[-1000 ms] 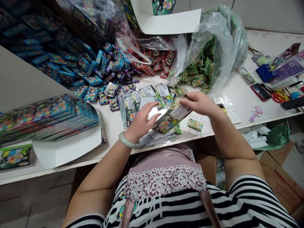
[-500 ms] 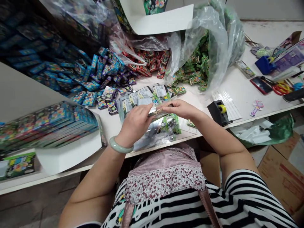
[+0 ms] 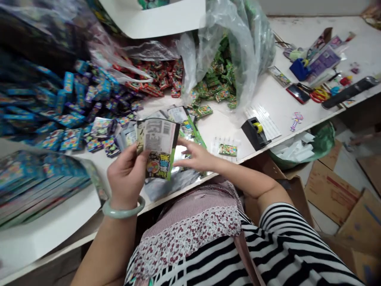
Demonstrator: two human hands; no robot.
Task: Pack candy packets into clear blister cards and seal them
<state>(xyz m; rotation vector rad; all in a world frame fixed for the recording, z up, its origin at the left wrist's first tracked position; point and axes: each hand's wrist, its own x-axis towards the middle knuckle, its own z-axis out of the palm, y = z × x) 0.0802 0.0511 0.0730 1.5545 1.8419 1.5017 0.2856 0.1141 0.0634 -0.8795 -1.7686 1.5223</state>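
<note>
My left hand point(image 3: 126, 174), with a pale green bangle on the wrist, holds up a printed foil packet point(image 3: 159, 149) with a barcode panel on top and a green picture below. My right hand point(image 3: 198, 157) is just right of it, fingers spread, over a stack of flat packets and clear bags point(image 3: 178, 174) at the table's near edge. More of the same packets point(image 3: 178, 115) lie fanned behind. A single small green pack point(image 3: 228, 149) lies to the right of my right hand.
Piles of small packs cover the white table point(image 3: 268, 99): blue ones point(image 3: 74, 107) at left, red ones point(image 3: 154, 79) behind, green ones in a clear plastic bag point(image 3: 226, 67). A black tape dispenser point(image 3: 253, 133), phone point(image 3: 298, 93) and scissors point(image 3: 320, 94) lie right. Cardboard boxes point(image 3: 330, 190) stand on the floor.
My left hand lifted one packet up and to the left, away from the stack. My right hand let go of it and dropped over the stack. The view swung right.
</note>
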